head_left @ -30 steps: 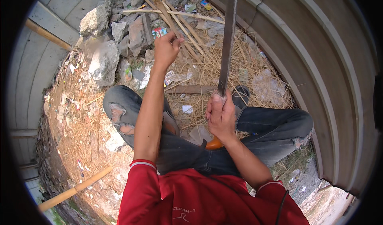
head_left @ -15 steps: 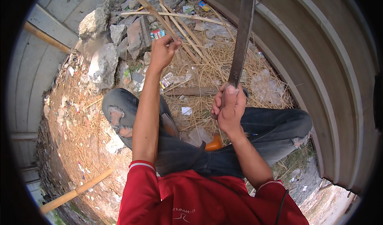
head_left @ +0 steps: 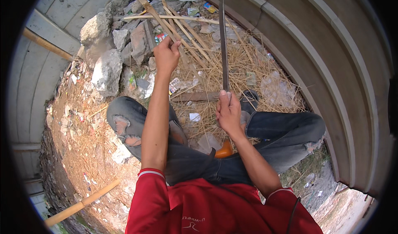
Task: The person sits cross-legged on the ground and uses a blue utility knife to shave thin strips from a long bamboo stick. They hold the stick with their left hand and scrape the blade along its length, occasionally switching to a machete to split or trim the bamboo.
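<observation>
While my right hand [head_left: 229, 113] is closed around the base of a long dark blade [head_left: 225, 47], its tip pointing up and away from me, my left hand [head_left: 166, 57] pinches a long bamboo strip [head_left: 151, 10] between thumb and fingers. The two hands are apart, and the blade stands clear of the strip, to its right. The strip slants off past the rubble [head_left: 141, 43] towards the far edge. As I judge it, some cutting is done: several thin loose strips [head_left: 199, 19] lie crossed over the straw [head_left: 242, 55]. The strip I hold is undivided where I can see it; how much remains, I cannot tell. As for containers, a colourful packet [head_left: 210, 7] lies beyond the straw, its contents not visible. An orange object [head_left: 224, 149] sits between my legs, partly hidden; I cannot tell whether it holds anything.
</observation>
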Demonstrator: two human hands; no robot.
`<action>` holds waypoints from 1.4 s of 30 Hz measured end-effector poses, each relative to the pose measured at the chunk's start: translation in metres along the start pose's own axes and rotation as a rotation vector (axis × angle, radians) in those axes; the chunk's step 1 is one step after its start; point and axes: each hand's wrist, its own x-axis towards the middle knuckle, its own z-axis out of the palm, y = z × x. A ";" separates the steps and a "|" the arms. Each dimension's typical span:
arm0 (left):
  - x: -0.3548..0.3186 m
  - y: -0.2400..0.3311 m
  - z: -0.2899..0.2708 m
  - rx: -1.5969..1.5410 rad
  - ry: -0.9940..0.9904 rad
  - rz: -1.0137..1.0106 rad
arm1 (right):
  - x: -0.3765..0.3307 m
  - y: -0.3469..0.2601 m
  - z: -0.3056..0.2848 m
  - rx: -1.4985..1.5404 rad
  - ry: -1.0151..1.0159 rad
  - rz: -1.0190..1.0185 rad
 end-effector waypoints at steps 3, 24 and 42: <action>-0.005 0.008 0.000 0.046 0.003 -0.005 | -0.003 0.021 0.019 -0.190 0.034 -0.168; -0.024 0.102 -0.040 0.117 0.012 0.068 | -0.049 0.000 0.008 -0.410 -0.134 -0.032; -0.029 0.068 -0.031 0.231 0.028 -0.026 | -0.072 0.059 -0.018 -0.619 -0.174 0.153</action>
